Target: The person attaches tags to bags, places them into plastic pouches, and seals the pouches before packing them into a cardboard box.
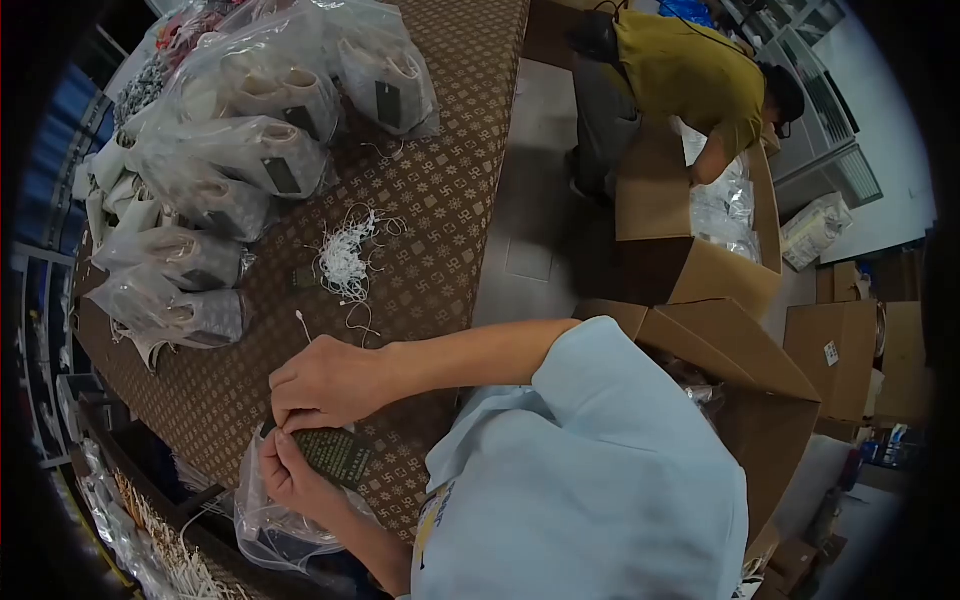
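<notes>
My right hand (325,385) and my left hand (290,472) meet fingertip to fingertip at the corner of a dark green hang tag (338,455) with printed lines of text. The left fingers pinch that corner. My right hand is closed, and a thin white tag string (302,320) sticks out past its knuckles; the exact pinch point is hidden. Under the tag and my left hand lies a clear plastic bag (280,535) at the table edge. A tangled pile of white tag strings (346,258) rests further along the patterned cloth.
Several clear bags with pale fabric items (280,155) and dark green tags stand on the brown patterned tablecloth (440,215). Beside me is an open cardboard box (735,345). Across the aisle, a person in a mustard shirt (690,65) bends over another box (655,205) holding plastic-wrapped goods.
</notes>
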The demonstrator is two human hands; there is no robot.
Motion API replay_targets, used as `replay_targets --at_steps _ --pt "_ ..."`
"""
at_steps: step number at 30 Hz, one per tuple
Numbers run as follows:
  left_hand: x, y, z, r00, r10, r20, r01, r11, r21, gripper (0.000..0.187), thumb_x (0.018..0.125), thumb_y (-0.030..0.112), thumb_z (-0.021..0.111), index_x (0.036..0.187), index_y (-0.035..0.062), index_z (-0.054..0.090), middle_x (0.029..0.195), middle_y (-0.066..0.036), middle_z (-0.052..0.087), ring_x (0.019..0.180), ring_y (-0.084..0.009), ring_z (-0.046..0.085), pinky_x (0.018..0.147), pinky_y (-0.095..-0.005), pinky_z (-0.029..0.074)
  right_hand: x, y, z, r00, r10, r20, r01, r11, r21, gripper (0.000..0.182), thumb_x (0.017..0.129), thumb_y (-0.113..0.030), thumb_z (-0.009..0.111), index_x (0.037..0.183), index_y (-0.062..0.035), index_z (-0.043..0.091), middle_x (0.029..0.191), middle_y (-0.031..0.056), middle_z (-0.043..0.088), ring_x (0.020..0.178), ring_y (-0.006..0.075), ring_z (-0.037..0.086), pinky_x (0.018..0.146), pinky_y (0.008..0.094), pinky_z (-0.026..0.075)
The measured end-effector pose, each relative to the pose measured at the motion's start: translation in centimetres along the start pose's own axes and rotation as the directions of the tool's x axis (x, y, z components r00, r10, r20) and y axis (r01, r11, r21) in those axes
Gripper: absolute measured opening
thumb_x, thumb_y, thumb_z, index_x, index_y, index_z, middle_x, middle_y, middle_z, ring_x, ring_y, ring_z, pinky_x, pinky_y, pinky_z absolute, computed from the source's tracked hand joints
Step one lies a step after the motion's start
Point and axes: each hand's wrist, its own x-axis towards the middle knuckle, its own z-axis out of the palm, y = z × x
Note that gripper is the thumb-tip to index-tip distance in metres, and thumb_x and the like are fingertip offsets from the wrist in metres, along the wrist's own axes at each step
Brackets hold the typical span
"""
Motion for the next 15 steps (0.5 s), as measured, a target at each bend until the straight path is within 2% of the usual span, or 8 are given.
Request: replay_targets --at_steps 4,5,6,8,10,12,13,15 --pt "-0.5 -0.6 0.4 1.000 0.022 0.016 -0.019 0.983 -0.180 0.022 0.091 0.008 0.054 0.110 -0.0036 0.053 0.092 -0.007 0.061 0.079 -0.0088 0.055 0.069 -0.0221 0.045 0.1 -0.8 -0.7 0.998 0.048 0.031 -0.049 0.998 0.042 0.013 0.074 -0.014 0.068 0.080 -0.0082 0.058 0.073 0.0022 0.056 0.066 0.0211 0.060 0.051 0.0323 0.046" --pt "-0.9 -0.3 0.5 0.999 0.046 -0.014 -0.048 0.965 -0.257 0.028 0.091 0.007 0.054 0.116 -0.0027 0.049 0.093 -0.008 0.061 0.081 -0.0088 0.055 0.068 -0.0210 0.047 0.2 -1.1 -0.9 0.995 0.098 0.008 -0.098 0.993 0.072 0.012 0.074 -0.013 0.067 0.081 -0.0078 0.058 0.074 0.0033 0.056 0.065 0.0213 0.059 0.052 0.0322 0.046" --pt "-1.2 1.2 1.0 0.999 -0.017 -0.041 0.007 0.973 -0.229 0.046 0.089 0.007 0.055 0.130 -0.0008 0.036 0.095 -0.008 0.062 0.079 -0.0107 0.059 0.063 -0.0216 0.052 0.7 -1.3 -0.8 0.991 0.130 0.014 -0.130 0.983 0.126 0.011 0.075 -0.011 0.067 0.082 -0.0074 0.059 0.074 0.0044 0.056 0.064 0.0215 0.059 0.052 0.0321 0.046" --pt "-1.6 1.6 0.0 0.994 -0.104 -0.020 0.096 0.965 -0.242 0.054 0.088 0.007 0.056 0.134 -0.0004 0.030 0.095 -0.008 0.063 0.073 -0.0092 0.059 0.055 -0.0205 0.052 1.3 -1.8 -1.2 0.966 0.233 0.115 -0.247 0.961 0.126 0.011 0.077 -0.007 0.066 0.086 -0.0058 0.060 0.076 0.0063 0.056 0.062 0.0192 0.058 0.053 0.0296 0.046" --pt "-2.1 1.1 -0.7 0.978 -0.210 0.005 0.202 0.936 -0.288 0.048 0.087 0.007 0.058 0.131 0.0000 0.038 0.091 -0.007 0.064 0.067 -0.0061 0.057 0.054 -0.0184 0.050 1.0 -1.6 -0.6 0.928 0.313 0.202 -0.349 0.920 0.178 0.010 0.079 -0.009 0.064 0.087 -0.0049 0.060 0.077 0.0076 0.059 0.061 0.0199 0.059 0.054 0.0284 0.047" --pt "-2.5 1.2 -0.9 0.955 -0.295 0.015 0.286 0.912 -0.293 0.038 0.087 0.007 0.059 0.122 -0.0002 0.049 0.088 -0.004 0.065 0.066 -0.0035 0.056 0.054 -0.0177 0.049 0.9 -1.9 -0.1 0.925 0.310 0.218 -0.349 0.921 0.170 0.009 0.079 -0.005 0.065 0.087 -0.0036 0.060 0.074 0.0071 0.057 0.058 0.0156 0.056 0.052 0.0257 0.045" --pt "-2.8 1.1 -1.2 0.952 -0.303 -0.053 0.273 0.912 -0.307 0.038 0.087 0.007 0.059 0.122 -0.0002 0.049 0.088 -0.004 0.065 0.066 -0.0035 0.056 0.054 -0.0177 0.049 1.0 -2.2 0.3 0.924 0.270 0.270 -0.328 0.923 0.199 0.009 0.079 -0.005 0.065 0.087 -0.0036 0.060 0.074 0.0071 0.057 0.058 0.0156 0.056 0.052 0.0257 0.045" --pt "-3.1 1.1 -1.7 0.961 -0.274 0.043 0.269 0.882 -0.387 0.029 0.087 0.006 0.059 0.115 -0.0001 0.056 0.088 -0.002 0.065 0.066 -0.0021 0.054 0.055 -0.0175 0.049 1.5 -2.8 0.7 0.918 0.311 0.248 -0.343 0.934 0.100 0.009 0.078 -0.003 0.066 0.086 -0.0023 0.060 0.073 0.0071 0.057 0.057 0.0128 0.056 0.050 0.0246 0.044"
